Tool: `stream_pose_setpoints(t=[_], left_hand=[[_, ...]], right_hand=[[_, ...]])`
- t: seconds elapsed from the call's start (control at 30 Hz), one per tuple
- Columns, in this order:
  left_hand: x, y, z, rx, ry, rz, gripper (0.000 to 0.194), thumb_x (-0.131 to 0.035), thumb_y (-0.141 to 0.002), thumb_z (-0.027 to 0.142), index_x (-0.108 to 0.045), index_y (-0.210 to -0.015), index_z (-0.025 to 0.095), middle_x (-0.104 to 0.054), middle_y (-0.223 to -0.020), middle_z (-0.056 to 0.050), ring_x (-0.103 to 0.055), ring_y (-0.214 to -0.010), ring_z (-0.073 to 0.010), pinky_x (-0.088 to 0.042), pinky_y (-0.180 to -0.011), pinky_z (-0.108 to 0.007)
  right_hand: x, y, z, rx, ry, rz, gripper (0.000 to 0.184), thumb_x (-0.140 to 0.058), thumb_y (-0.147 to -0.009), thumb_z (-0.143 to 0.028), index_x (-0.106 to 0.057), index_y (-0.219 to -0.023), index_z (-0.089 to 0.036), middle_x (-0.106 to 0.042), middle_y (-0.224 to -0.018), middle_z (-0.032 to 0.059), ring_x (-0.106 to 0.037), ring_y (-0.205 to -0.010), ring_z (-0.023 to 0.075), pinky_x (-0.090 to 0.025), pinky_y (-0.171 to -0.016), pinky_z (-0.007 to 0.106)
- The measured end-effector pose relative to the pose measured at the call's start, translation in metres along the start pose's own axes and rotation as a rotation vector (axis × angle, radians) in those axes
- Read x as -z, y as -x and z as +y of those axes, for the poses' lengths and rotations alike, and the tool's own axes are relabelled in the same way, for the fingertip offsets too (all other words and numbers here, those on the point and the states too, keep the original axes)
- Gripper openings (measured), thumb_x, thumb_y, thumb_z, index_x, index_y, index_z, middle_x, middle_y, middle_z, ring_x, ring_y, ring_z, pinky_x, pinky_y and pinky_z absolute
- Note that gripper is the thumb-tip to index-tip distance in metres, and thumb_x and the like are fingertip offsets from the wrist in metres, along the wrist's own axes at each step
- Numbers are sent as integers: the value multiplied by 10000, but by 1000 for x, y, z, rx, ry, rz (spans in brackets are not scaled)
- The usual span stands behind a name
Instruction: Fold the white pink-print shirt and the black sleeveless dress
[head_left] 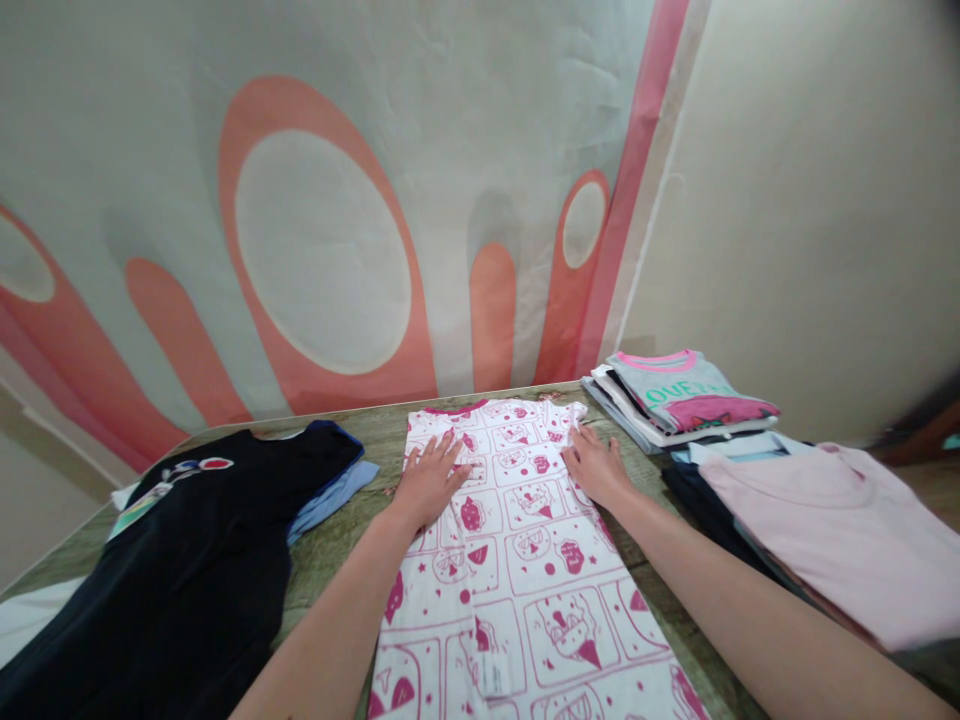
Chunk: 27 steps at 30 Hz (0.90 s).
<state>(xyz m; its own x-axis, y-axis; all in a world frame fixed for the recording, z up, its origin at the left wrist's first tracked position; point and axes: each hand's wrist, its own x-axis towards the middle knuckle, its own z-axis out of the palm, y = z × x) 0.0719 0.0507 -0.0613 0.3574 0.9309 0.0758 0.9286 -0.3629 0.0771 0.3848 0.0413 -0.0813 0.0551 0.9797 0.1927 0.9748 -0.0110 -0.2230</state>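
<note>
Two spread hands, left hand (433, 478) and right hand (600, 468), press the pink-printed white shirt (534, 540) right of the black T-shirt (199, 550), seemingly mid-fold, the next move likely needing its sleeved side turned inward.

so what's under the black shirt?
Blue cloth sticks out at its right edge, white cloth at its left. How far they run beneath, and anything else there, is covered.

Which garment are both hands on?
The white garment with magenta drawings, in the middle: left hand and right hand both touch it. Neither touches the black garment at left or the pale pink garment at right.
</note>
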Motion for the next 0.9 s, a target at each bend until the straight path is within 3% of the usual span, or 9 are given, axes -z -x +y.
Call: stream_pose_setpoints(t=[0.9], left_hand=[[0,1,1,9,37,7,636,-174,-948,615,-276,-1489,296,-156,-1585,-12,-104,-1458,-256,-130,-1142,-478]], right_hand=[[0,0,1,2,14,-3,467,-325,-952,-316,-434,-1377,-155,-370,-1493,134,-298,-1378,279,-180,-1102,541]])
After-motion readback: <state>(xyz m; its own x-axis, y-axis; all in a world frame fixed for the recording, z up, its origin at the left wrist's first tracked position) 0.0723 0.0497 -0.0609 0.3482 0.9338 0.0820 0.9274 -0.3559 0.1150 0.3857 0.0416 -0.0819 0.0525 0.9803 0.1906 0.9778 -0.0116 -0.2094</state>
